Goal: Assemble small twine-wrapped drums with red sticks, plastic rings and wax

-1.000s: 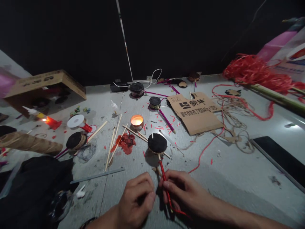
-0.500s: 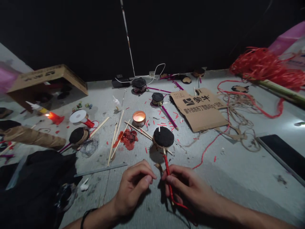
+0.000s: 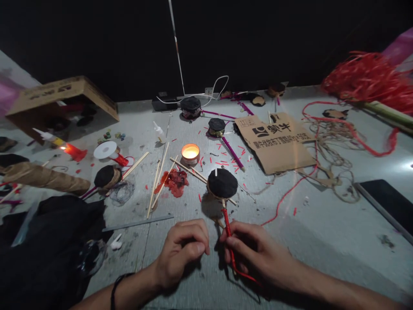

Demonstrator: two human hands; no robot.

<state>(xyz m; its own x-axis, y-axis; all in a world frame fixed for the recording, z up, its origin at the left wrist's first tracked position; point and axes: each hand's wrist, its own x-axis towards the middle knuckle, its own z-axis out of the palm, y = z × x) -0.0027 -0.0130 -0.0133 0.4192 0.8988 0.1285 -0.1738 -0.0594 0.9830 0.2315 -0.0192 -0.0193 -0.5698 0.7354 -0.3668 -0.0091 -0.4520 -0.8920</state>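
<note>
My right hand (image 3: 250,247) grips the thin stick handle of a small handmade rattle drum (image 3: 222,183). Its head is a round black disc with a tan side. Red cord (image 3: 227,221) is wound along the handle, and a loose end trails down past my fingers. To the left of the handle, my left hand (image 3: 185,249) rests with its fingers curled in a loose fist, apart from the drum and with nothing visible in it. Pale sticks (image 3: 190,170) lie behind the drum head, close to a lit tin candle (image 3: 190,153).
Red wax (image 3: 176,183) has pooled left of the drum. Other small drums (image 3: 216,126) with purple handles lie farther back. A cardboard sheet (image 3: 277,146), tangled twine (image 3: 338,172) and a phone (image 3: 387,206) are rightward; black cloth (image 3: 48,249) and an open cardboard box (image 3: 64,103) leftward.
My left hand's fingers have curled in more, and the hand has shifted slightly away from the handle. My right hand keeps its grip on the rattle drum. The view has tilted slightly.
</note>
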